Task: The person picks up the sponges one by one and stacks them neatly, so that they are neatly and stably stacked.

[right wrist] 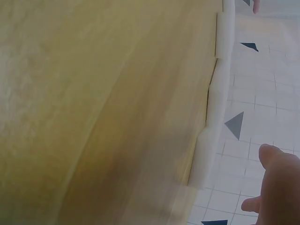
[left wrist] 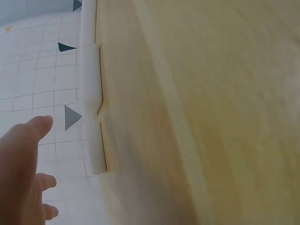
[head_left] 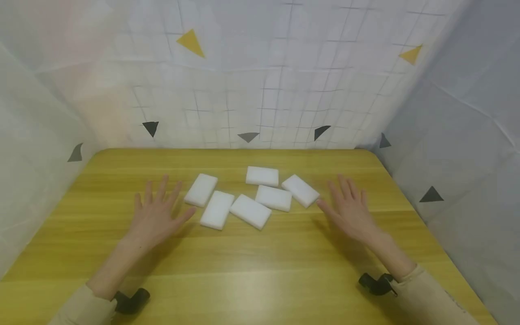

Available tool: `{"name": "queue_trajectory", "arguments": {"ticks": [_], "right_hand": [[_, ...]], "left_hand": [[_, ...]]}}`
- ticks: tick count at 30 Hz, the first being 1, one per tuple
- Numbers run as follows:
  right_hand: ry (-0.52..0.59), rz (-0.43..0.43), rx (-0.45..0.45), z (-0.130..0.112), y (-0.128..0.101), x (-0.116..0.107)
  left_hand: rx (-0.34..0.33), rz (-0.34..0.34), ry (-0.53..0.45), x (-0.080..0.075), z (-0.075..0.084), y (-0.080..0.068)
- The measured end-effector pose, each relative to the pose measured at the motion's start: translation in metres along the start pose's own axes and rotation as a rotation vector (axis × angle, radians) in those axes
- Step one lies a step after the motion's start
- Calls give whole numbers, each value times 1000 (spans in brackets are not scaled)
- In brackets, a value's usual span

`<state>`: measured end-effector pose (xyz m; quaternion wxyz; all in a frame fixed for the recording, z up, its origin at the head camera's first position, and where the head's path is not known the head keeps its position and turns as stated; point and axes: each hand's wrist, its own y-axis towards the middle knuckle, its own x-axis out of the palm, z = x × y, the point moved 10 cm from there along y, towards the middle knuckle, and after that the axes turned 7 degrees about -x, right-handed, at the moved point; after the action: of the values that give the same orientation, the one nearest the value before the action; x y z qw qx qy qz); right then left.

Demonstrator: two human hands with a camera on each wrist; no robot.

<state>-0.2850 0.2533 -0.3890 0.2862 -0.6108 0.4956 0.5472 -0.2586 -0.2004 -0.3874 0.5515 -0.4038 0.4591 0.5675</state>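
Observation:
Several white foam blocks [head_left: 250, 211] lie flat in a loose cluster at the middle of the yellow wooden table [head_left: 260, 266]. My left hand [head_left: 156, 212] hovers palm down with fingers spread, just left of the leftmost block [head_left: 201, 189]. On the other side, my right hand [head_left: 349, 207] is spread the same way, its thumb close to the rightmost block [head_left: 300, 190]. Neither hand holds anything. In the left wrist view the blocks [left wrist: 91, 117] show edge-on beside my fingers [left wrist: 26, 154]. The right wrist view shows the blocks [right wrist: 213, 122] edge-on too, near my fingers [right wrist: 279, 183].
White sheeting printed with a grid and with dark and yellow triangles [head_left: 260, 81] walls the table on three sides. The table's rounded far corners [head_left: 367, 153] meet that sheeting. A black mount [head_left: 132, 301] sits at each wrist.

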Motion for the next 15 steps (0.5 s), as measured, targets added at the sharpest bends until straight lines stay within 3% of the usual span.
{"name": "queue_trajectory", "arguments": {"ticks": [10, 15], "right_hand": [[-4, 23, -32, -6, 1, 2], [30, 41, -31, -7, 2, 5]], "left_hand": [[24, 9, 13, 0, 5, -1], [31, -10, -66, 1, 11, -3]]}}
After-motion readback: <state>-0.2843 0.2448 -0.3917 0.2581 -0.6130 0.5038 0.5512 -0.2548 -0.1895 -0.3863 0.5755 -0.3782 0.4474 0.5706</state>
